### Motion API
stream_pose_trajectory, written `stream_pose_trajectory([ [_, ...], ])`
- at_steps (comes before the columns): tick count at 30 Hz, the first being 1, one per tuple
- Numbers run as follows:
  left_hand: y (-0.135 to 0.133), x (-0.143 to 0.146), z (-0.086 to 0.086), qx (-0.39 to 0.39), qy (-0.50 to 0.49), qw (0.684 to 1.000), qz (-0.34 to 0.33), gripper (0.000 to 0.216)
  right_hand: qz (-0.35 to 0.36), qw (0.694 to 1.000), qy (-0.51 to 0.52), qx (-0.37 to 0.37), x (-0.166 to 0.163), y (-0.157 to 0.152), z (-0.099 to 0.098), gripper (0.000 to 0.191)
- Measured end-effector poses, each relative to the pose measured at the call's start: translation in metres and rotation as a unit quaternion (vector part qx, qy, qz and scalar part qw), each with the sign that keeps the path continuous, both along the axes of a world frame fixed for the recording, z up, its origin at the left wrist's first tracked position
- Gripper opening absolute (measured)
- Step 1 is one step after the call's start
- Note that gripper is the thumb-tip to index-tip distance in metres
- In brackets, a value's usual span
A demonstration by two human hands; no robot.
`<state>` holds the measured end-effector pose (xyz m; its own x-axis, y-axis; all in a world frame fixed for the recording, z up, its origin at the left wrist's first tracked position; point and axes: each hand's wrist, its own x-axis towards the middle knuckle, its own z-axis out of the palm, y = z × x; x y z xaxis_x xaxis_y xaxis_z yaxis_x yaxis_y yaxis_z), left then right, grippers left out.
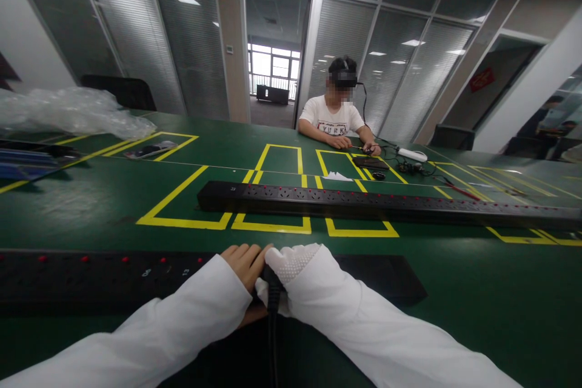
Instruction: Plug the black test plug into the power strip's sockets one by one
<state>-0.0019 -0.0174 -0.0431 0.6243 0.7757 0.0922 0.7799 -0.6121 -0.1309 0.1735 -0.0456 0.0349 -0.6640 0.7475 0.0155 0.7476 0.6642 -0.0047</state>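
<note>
A long black power strip (pixel 113 282) with red-lit switches or lights lies across the near side of the table, in front of me. My left hand (pixel 245 264), bare, is closed over the strip, its fingers on top and its thumb partly seen below. Right beside it, my right hand (pixel 293 264) wears a white glove with dotted grip and is closed around the thick end of a black power cord (pixel 273 309). That cord hangs down toward me between my sleeves. Where its end meets the strip is hidden by my hands.
A second long black power strip (pixel 318 197) lies farther back, across yellow tape outlines (pixel 182 222) on the green table (pixel 477 291). Clear plastic wrap (pixel 77 112) is at the left. Opposite, a person (pixel 336 112) handles small items near tangled cables (pixel 409 167) and a white adapter (pixel 413 154).
</note>
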Motion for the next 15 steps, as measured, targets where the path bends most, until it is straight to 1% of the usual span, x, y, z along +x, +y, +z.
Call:
stream_pose_trajectory([
  [3, 0.0005, -0.0004, -0.0021, 0.010, 0.002, 1.000, 0.001, 0.066, -0.006, 1.000, 0.000, -0.001, -0.0005, 0.0002, -0.0003, 0.032],
  [7, 0.0011, -0.0012, -0.0044, 0.023, -0.006, 1.000, 0.001, 0.058, -0.017, 1.000, 0.000, -0.007, -0.0010, -0.0003, -0.0005, 0.032],
  [11, 0.0017, -0.0010, -0.0045, 0.008, -0.001, 1.000, -0.006, 0.068, -0.016, 1.000, 0.002, -0.006, -0.0005, -0.0013, 0.0001, 0.032],
  [12, 0.0019, -0.0007, -0.0046, 0.008, 0.000, 1.000, -0.005, 0.067, -0.014, 1.000, 0.004, -0.007, -0.0002, -0.0012, 0.0001, 0.032],
  [15, 0.0022, 0.0002, -0.0055, 0.027, 0.005, 1.000, 0.006, 0.054, -0.009, 1.000, 0.010, -0.012, 0.0005, 0.0007, -0.0005, 0.032],
])
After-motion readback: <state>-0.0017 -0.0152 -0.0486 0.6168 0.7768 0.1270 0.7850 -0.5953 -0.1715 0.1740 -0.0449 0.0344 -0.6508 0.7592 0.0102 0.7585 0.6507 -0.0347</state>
